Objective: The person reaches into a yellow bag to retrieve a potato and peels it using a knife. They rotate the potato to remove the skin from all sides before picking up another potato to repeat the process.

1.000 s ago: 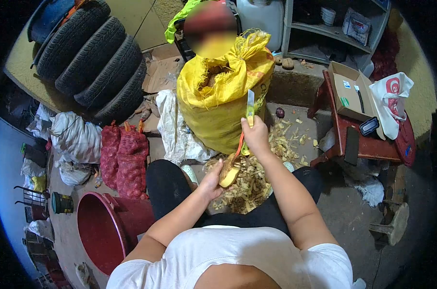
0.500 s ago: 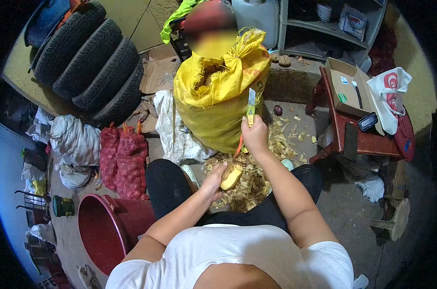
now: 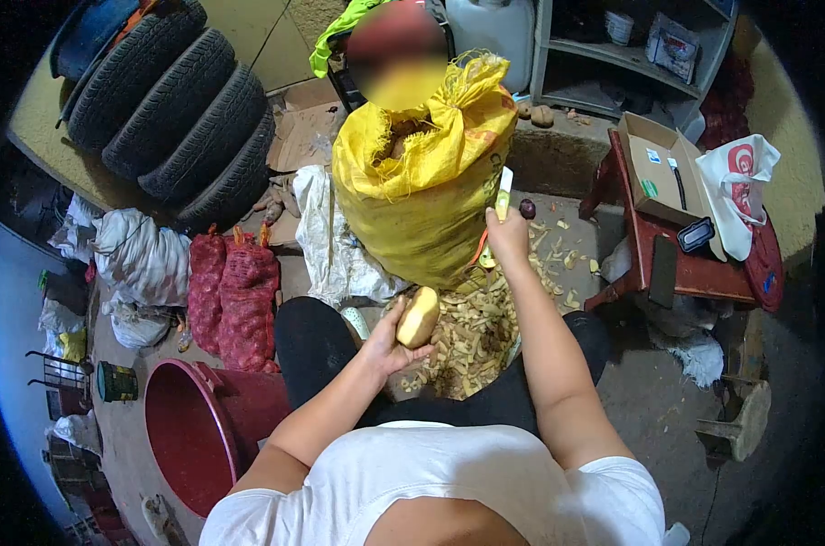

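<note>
My left hand is wrapped round a potato with pale yellow peeled flesh facing up and some brown skin at its side. Raised to the right, my right hand grips a cutter knife with a yellow-green handle, its pale blade pointing up and away. An orange strap hangs below that fist. The knife and potato are apart. Between my legs and beyond lies a heap of potato peels. Just past it stands an open yellow sack with brown contents partly showing.
A large maroon tub sits at my left, near red mesh sacks and a white sack. Stacked tires lean at the back left. At right, a red table bears a cardboard box. Another person is behind the yellow sack.
My right hand has moved right and slightly up with the knife, away from the potato. My left hand has shifted left, and the potato is now turned more upright, showing more peeled flesh.
</note>
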